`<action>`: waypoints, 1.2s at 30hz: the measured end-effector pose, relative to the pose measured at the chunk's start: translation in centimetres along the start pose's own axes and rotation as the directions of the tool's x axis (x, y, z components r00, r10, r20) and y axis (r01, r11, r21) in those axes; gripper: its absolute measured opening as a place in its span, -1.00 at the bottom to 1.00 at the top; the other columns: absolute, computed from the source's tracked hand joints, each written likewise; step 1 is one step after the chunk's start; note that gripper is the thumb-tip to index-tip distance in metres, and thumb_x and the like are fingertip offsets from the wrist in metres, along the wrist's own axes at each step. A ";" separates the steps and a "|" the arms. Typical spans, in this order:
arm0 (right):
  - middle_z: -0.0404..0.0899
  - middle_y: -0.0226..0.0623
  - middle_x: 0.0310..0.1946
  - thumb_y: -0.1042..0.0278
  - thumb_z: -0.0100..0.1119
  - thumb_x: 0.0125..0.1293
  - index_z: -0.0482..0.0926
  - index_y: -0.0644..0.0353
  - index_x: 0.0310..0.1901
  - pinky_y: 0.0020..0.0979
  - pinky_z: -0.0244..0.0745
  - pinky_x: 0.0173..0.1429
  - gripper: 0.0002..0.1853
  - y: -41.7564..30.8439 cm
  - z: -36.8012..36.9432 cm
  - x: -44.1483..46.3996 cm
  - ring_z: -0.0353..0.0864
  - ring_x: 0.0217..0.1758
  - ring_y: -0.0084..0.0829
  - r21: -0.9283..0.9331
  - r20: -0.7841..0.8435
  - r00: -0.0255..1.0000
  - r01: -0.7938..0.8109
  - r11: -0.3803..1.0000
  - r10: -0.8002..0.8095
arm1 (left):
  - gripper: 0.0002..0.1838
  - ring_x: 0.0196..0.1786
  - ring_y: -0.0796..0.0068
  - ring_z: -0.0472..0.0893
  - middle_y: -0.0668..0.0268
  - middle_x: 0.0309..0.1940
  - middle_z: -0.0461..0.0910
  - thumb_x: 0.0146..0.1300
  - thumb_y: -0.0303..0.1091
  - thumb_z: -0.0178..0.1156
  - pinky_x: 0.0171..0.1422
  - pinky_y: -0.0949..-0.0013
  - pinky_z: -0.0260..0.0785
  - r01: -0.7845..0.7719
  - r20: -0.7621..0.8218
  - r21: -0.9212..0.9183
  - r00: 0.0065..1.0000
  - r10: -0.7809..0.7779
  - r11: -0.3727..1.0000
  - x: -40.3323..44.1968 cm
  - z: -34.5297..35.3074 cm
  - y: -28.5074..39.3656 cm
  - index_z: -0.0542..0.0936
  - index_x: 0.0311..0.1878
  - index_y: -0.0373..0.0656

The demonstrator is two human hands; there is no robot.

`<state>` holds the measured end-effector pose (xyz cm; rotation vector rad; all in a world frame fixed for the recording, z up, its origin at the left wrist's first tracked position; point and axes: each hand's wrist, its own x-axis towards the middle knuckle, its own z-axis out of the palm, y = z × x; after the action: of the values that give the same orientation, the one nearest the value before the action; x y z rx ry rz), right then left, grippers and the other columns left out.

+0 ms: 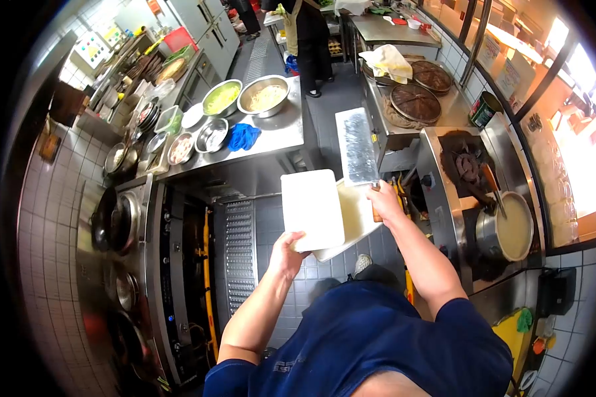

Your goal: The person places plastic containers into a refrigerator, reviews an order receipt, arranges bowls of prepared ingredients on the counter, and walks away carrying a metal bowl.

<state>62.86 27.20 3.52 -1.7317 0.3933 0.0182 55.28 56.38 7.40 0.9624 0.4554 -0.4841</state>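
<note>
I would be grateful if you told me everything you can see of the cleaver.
The cleaver has a broad, rectangular, silvery metal blade with a mottled, streaked face, and a short brown handle that looks wooden. The right hand grips the handle, holding it in the air, blade pointing away from the person. Whether it touches the cream tray is unclear.

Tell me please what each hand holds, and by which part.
The left hand holds a white board by its near left corner. The right hand holds a cleaver by its wooden handle. The hold on the white piece underneath cannot be told.
</note>
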 end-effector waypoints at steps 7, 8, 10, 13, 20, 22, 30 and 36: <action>0.61 -0.18 -0.42 0.33 0.22 0.09 0.53 0.34 -0.35 -0.28 0.46 -0.19 -0.79 -5.7 0.3 13.2 0.59 -0.34 -0.32 -0.038 0.061 0.998 0.029 0.999 -0.027 | -0.43 0.43 0.01 0.35 0.01 0.35 0.38 0.34 -0.29 0.16 0.44 -0.36 0.11 -0.054 -0.076 -0.077 0.996 0.048 0.996 9.4 4.5 5.4 0.32 0.36 -0.30; 0.61 -0.20 -0.43 0.34 0.22 0.10 0.52 0.33 -0.36 -0.29 0.46 -0.20 -0.79 -6.7 0.4 15.1 0.58 -0.35 -0.34 -0.030 0.061 0.998 0.028 0.999 -0.026 | -0.42 0.43 0.01 0.34 0.01 0.36 0.37 0.34 -0.29 0.16 0.45 -0.38 0.09 -0.056 -0.079 -0.084 0.996 0.049 0.995 10.8 5.2 6.7 0.31 0.37 -0.29; 0.58 -0.25 -0.45 0.35 0.22 0.11 0.52 0.32 -0.36 -0.30 0.45 -0.22 -0.81 -8.5 0.7 18.4 0.55 -0.36 -0.39 -0.052 0.068 0.998 0.011 0.999 -0.008 | -0.40 0.44 -0.01 0.33 0.01 0.36 0.36 0.34 -0.29 0.16 0.45 -0.41 0.06 -0.055 -0.055 -0.087 0.997 0.051 0.995 13.8 6.1 8.5 0.29 0.39 -0.29; 0.56 -0.30 -0.46 0.35 0.22 0.13 0.51 0.30 -0.37 -0.32 0.43 -0.25 -0.82 -11.4 1.7 22.9 0.50 -0.38 -0.46 -0.052 0.075 0.997 -0.011 0.999 0.015 | -0.36 0.44 -0.03 0.32 0.01 0.39 0.34 0.34 -0.28 0.16 0.46 -0.40 0.05 -0.063 -0.012 -0.092 0.998 0.062 0.994 17.5 7.7 12.1 0.26 0.42 -0.30; 0.48 -0.48 -0.45 0.41 0.19 0.16 0.50 0.20 -0.35 -0.44 0.35 -0.25 -0.91 -16.8 5.5 35.3 0.40 -0.39 -0.60 -0.046 0.125 0.992 -0.006 0.999 0.011 | -0.31 0.45 -0.02 0.32 0.02 0.41 0.32 0.33 -0.24 0.18 0.48 -0.31 0.12 -0.094 0.049 -0.109 0.994 0.100 0.990 27.5 8.3 20.5 0.21 0.47 -0.26; 0.49 -0.49 -0.44 0.42 0.19 0.15 0.51 0.20 -0.34 -0.44 0.35 -0.25 -0.91 -18.5 7.0 38.3 0.41 -0.39 -0.60 -0.029 0.144 0.990 0.003 1.000 0.001 | -0.30 0.44 -0.03 0.34 0.01 0.41 0.31 0.32 -0.28 0.19 0.46 -0.30 0.18 -0.135 -0.034 -0.108 0.991 0.132 0.985 29.3 9.0 23.1 0.21 0.48 -0.25; 0.64 -0.18 -0.39 0.29 0.26 0.13 0.54 0.34 -0.32 -0.31 0.49 -0.17 -0.75 -24.9 14.0 52.7 0.61 -0.32 -0.38 -0.123 0.329 0.939 0.147 0.981 -0.100 | -0.35 0.27 0.13 0.46 0.08 0.21 0.48 0.16 -0.31 0.26 0.40 -0.02 0.24 -0.265 -0.267 -0.161 0.939 0.216 0.951 35.1 12.7 32.3 0.37 0.33 -0.31; 0.63 -0.08 -0.43 0.26 0.24 0.13 0.53 0.36 -0.29 -0.20 0.53 -0.30 -0.71 -29.6 19.7 62.1 0.63 -0.42 -0.26 -0.156 0.537 0.833 0.251 0.955 -0.131 | -0.37 0.30 0.02 0.48 0.02 0.21 0.49 0.16 -0.26 0.25 0.43 -0.04 0.29 -0.382 -0.443 -0.255 0.863 0.244 0.888 40.0 15.3 36.0 0.40 0.27 -0.35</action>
<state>133.36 34.85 13.44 -1.8925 -0.1986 0.3952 110.47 53.25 16.08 0.7807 0.7081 0.1035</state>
